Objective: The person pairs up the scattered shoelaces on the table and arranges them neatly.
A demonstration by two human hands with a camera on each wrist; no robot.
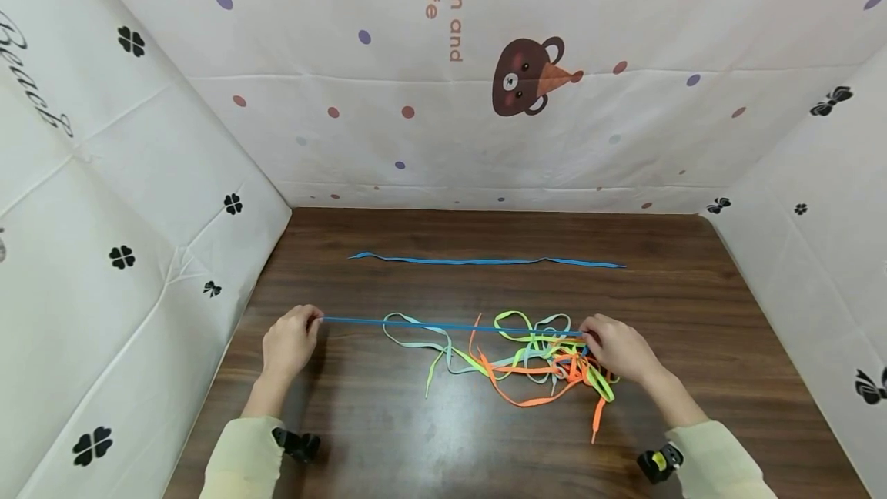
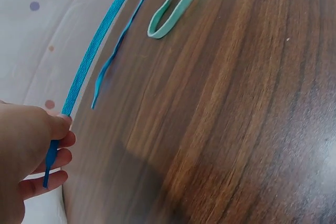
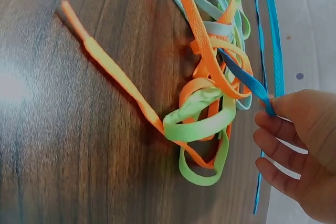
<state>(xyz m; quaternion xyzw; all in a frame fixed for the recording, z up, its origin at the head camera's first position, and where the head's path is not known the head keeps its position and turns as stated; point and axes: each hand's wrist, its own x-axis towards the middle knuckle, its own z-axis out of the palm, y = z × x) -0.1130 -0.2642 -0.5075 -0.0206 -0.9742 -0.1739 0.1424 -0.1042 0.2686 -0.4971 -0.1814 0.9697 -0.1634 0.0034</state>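
A blue shoelace [image 1: 443, 325] is stretched straight between both hands, above the tabletop. My left hand [image 1: 291, 339] pinches it near one tip, and the tip [image 2: 50, 163] dangles below the thumb in the left wrist view. At the other side my right hand [image 1: 621, 348] pinches the lace between thumb and forefinger. From there a slack part [image 3: 244, 76] runs back into a tangled pile of orange laces [image 1: 571, 368], lime green laces [image 1: 601, 383] and pale mint laces [image 1: 416, 345]. The right hand's other fingers are spread loosely beside the pile.
Another blue shoelace [image 1: 485, 261] lies nearly straight across the back of the dark wooden table [image 1: 430, 437]. White printed sheets [image 1: 388, 129] rise behind the table and along its left and right sides.
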